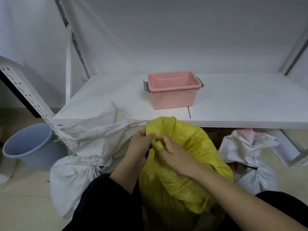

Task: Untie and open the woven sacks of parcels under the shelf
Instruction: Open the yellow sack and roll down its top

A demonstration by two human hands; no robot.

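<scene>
A yellow woven sack [188,165] stands between my knees in front of the low white shelf [233,104]. Its neck is bunched into a knot at the top. My left hand [141,144] pinches the knot from the left. My right hand [173,154] grips the knot from the right, fingers curled round the twisted fabric. A white woven sack [75,174] lies to the left, its neck tied with string. Behind it a larger white sack [103,130] leans under the shelf edge. Another white sack [248,147] stands at the right, tied lower down.
A pink plastic tub [173,90] with grey handles stands on the shelf board. A blue-grey bucket [30,144] sits on the floor at the left beside a perforated shelf upright [28,95]. Another upright [293,157] runs down at the right.
</scene>
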